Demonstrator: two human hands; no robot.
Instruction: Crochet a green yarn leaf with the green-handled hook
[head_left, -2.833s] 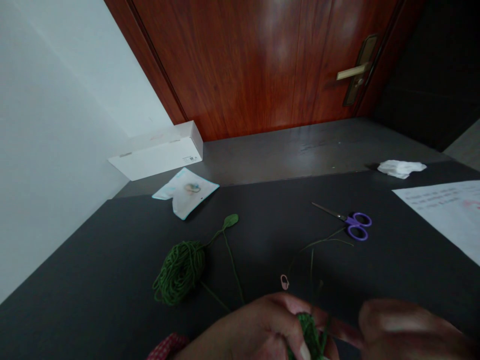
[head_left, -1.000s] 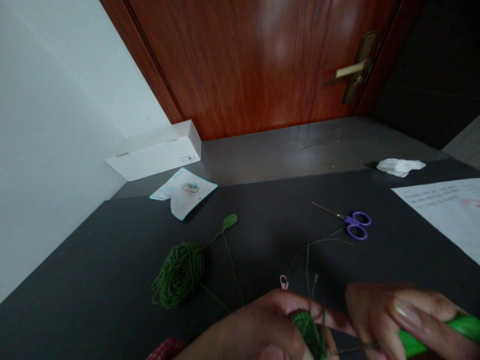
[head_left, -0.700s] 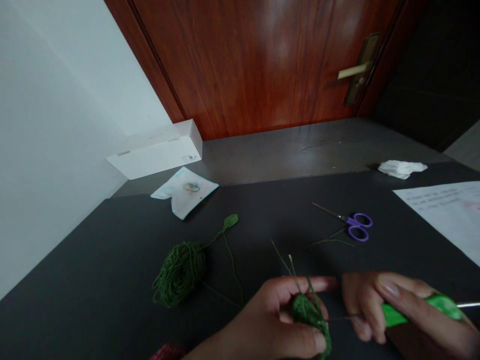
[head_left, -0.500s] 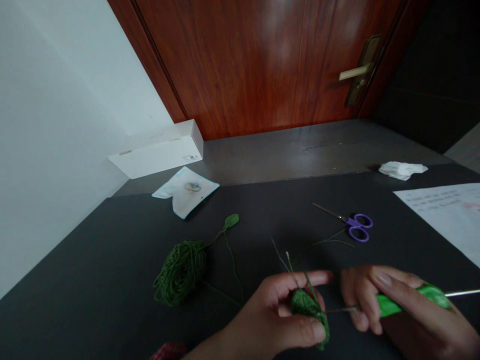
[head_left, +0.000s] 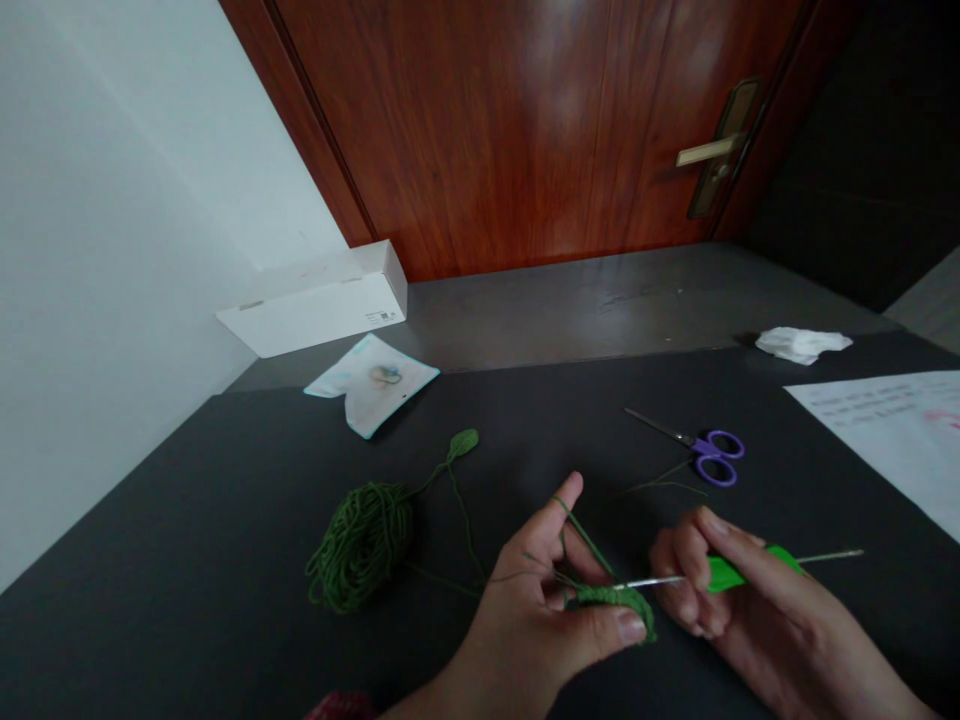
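My left hand (head_left: 536,610) pinches a small green crocheted piece (head_left: 619,598) between thumb and fingers, its index finger raised with green yarn running over it. In my right hand (head_left: 739,595) is a crochet hook (head_left: 724,573) with a green handle, its metal tip touching the top edge of the crocheted piece. The hook's other metal end sticks out to the right. Left of my hands lies a loose bundle of green yarn (head_left: 364,545), and near it a small green leaf-shaped piece (head_left: 463,442) on a strand.
Purple-handled scissors (head_left: 709,448) lie beyond my right hand, beside thin cut strands (head_left: 664,484). Farther back are a white-and-blue packet (head_left: 386,385), a white box (head_left: 322,305) and crumpled tissue (head_left: 802,343). A printed sheet (head_left: 892,420) is at right.
My left index finger has risen with yarn over it, and the crocheted piece has tilted flatter. My right hand has moved left and up, bringing the hook's shaft over the piece.
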